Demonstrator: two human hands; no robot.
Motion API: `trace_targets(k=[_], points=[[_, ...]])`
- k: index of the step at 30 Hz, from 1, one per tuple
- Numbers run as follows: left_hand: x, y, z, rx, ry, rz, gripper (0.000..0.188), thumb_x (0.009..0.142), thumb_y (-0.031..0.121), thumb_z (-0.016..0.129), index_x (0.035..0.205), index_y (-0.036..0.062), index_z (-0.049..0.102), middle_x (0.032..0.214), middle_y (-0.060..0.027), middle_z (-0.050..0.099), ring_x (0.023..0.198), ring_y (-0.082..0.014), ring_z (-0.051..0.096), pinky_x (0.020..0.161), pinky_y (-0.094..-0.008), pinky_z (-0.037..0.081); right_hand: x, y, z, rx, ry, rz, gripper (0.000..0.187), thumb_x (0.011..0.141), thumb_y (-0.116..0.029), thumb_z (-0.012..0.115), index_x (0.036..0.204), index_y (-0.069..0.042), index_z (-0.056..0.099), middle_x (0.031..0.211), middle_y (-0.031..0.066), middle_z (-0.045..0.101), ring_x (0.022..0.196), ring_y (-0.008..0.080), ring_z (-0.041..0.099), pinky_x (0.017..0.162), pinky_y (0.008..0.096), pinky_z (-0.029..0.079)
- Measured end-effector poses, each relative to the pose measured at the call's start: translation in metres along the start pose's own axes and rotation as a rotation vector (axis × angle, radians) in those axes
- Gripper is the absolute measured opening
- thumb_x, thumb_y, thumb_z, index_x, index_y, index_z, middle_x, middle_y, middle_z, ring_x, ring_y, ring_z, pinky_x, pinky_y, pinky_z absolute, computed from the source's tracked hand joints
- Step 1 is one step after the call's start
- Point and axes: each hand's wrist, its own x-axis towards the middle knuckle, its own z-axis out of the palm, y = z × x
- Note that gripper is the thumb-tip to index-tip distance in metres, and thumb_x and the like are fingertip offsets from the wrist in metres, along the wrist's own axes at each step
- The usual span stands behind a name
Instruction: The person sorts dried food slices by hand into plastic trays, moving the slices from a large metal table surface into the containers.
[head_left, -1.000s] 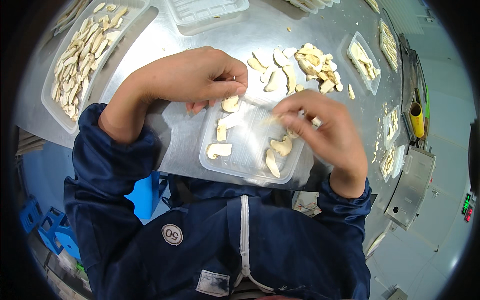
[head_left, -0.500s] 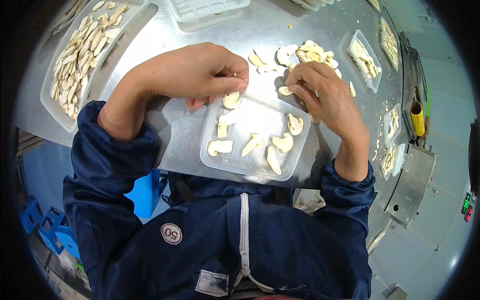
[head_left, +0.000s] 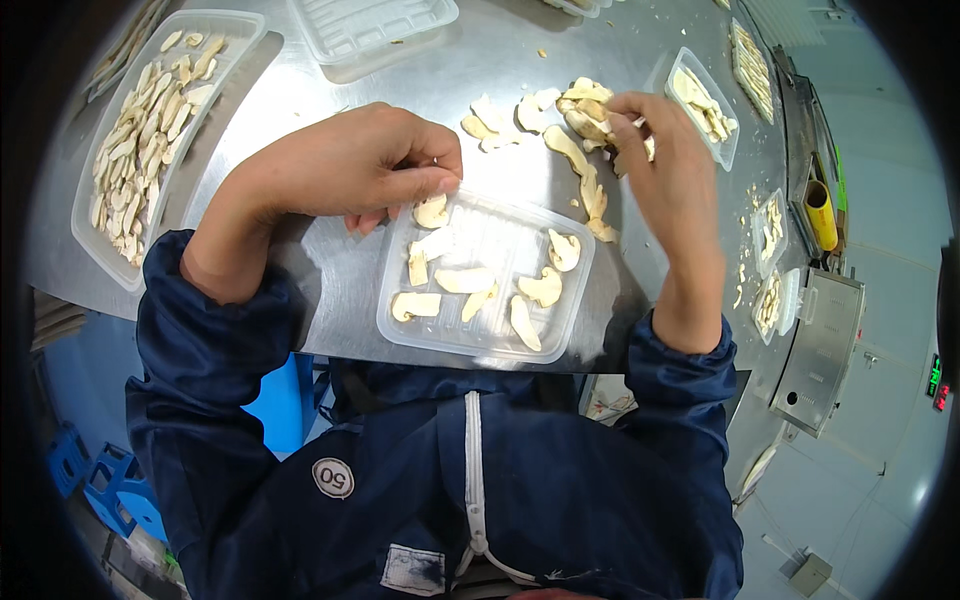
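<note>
In front of me a shallow clear plastic tray holds several pale mushroom slices, spread apart. My left hand is at the tray's far left corner, thumb and forefinger pinched together by the rim; whatever is between them is too small to make out. Over a heap of mushroom slices beyond the tray, my right hand is bent with thumb and forefinger apart, slightly blurred. Just left of that heap lie some loose slices. A curved row of slices runs down to the tray's right side.
A large tray of mushroom slices stands at the left. Another clear tray is at the back. Smaller filled trays line the right side of the metal table. Blue stools stand below left.
My right hand has gone from beside the tray to the heap, uncovering the curved row. Another slice now lies in the tray's middle. My left hand keeps its pinch at the corner.
</note>
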Motion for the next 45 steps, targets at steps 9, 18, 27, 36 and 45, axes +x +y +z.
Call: trace_targets(k=[9,18,27,36,45], points=[[0.001,-0.002,-0.002,0.003,0.045,0.026,0.024,0.112,0.026,0.063,0.109,0.0038,0.071,0.068,0.0031,0.061,0.048,-0.0035,0.057,0.045,-0.0198,0.045,0.002,0.009,0.013,-0.203,-0.037,0.095,0.029,0.095,-0.029,0.078,0.117,-0.009,0.077,0.104,0.009,0.075,0.095,0.0269,0.071,0.082,0.0403,0.056],[0.001,-0.005,-0.003,-0.018,0.041,0.022,0.025,0.112,0.027,0.063,0.11,0.0039,0.071,0.068,0.0036,0.06,0.048,-0.003,0.056,0.045,-0.0196,0.044,-0.016,-0.032,-0.013,0.297,-0.21,0.056,0.023,0.093,-0.018,0.081,0.112,-0.004,0.078,0.098,0.011,0.076,0.082,0.0192,0.07,0.072,0.0325,0.056],[0.002,-0.008,-0.004,-0.017,0.035,0.035,0.026,0.112,0.029,0.063,0.112,0.0052,0.072,0.069,0.0038,0.061,0.05,-0.0031,0.057,0.047,-0.0202,0.046,-0.019,-0.051,-0.005,0.147,-0.202,-0.139,0.024,0.094,-0.016,0.078,0.118,-0.011,0.077,0.105,0.0061,0.074,0.08,0.0235,0.072,0.071,0.0349,0.057],[0.0,-0.004,-0.003,0.018,0.048,0.029,0.023,0.111,0.026,0.063,0.114,0.005,0.072,0.071,0.0039,0.061,0.052,-0.0035,0.058,0.048,-0.0199,0.046,-0.04,-0.061,0.012,-0.114,-0.224,-0.339,0.021,0.086,-0.017,0.082,0.106,-0.013,0.077,0.092,0.0035,0.066,0.087,0.0248,0.065,0.072,0.0383,0.056],[-0.002,-0.001,-0.003,0.024,0.049,0.023,0.025,0.111,0.028,0.064,0.116,0.0045,0.072,0.071,0.0034,0.061,0.051,-0.0045,0.057,0.049,-0.021,0.046,-0.05,-0.072,0.018,-0.167,-0.167,-0.294,0.02,0.087,-0.018,0.079,0.103,-0.011,0.07,0.091,0.0036,0.064,0.089,0.0237,0.065,0.072,0.0365,0.056]])
